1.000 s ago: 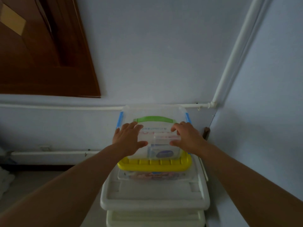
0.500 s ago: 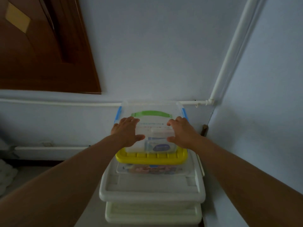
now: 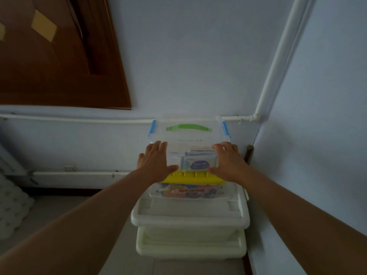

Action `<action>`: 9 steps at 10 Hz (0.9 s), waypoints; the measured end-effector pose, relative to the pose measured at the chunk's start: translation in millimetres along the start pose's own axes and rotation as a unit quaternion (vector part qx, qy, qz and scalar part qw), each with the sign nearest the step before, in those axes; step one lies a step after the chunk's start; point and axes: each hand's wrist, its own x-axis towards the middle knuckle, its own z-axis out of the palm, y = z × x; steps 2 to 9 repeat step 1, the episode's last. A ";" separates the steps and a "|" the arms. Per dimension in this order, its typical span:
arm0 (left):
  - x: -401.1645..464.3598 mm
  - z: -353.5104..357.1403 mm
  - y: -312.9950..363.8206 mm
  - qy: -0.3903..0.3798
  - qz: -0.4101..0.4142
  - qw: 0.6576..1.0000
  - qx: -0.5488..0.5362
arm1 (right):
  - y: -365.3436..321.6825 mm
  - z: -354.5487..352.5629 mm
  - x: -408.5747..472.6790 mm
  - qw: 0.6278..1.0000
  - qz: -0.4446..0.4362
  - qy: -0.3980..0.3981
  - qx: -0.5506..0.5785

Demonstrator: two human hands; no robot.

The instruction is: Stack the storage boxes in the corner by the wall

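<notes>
- A stack of four boxes is seen in the corner, against the back wall point(image 3: 198, 56) and close to the side wall point(image 3: 327, 135).
- At the bottom, two wide milky-white tubs are set: lower tub point(image 3: 190, 249) and upper tub point(image 3: 188, 217), both opaque, with rounded corners and lipped lids.
- On the upper tub a flat clear case point(image 3: 188, 192) with a yellow lid point(image 3: 192, 178) is laid; printed contents show through it.
- The clear box point(image 3: 188, 143) sits topmost: transparent hard plastic, green handle point(image 3: 188, 128) on its lid, blue side latches point(image 3: 152, 129).
- The left hand point(image 3: 154, 164) is held against the box's left side, fingers straight and together, thumb spread along the near face.
- The right hand point(image 3: 228, 162) mirrors it on the right side, fingers extended, thumb out.
- The box is pressed between the palms, not pinched; whether it is fully seated cannot be told.
- Judged nearly done: the stack looks complete; release and perhaps a final squaring remain.
- White pipes point(image 3: 278, 56) run along the walls; a brown wooden door point(image 3: 49, 56) stands at left.
</notes>
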 end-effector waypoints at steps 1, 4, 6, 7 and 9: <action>-9.9 2.1 -5.5 -0.009 0.010 1.000 0.000 | -4.2 5.8 -11.4 1.000 0.006 -0.020 -0.003; -9.9 2.1 -5.5 -0.009 0.010 1.000 0.000 | -4.2 5.8 -11.4 1.000 0.006 -0.020 -0.003; -9.9 2.1 -5.5 -0.009 0.010 1.000 0.000 | -4.2 5.8 -11.4 1.000 0.006 -0.020 -0.003; -9.9 2.1 -5.5 -0.009 0.010 1.000 0.000 | -4.2 5.8 -11.4 1.000 0.006 -0.020 -0.003; -9.9 2.1 -5.5 -0.009 0.010 1.000 0.000 | -4.2 5.8 -11.4 1.000 0.006 -0.020 -0.003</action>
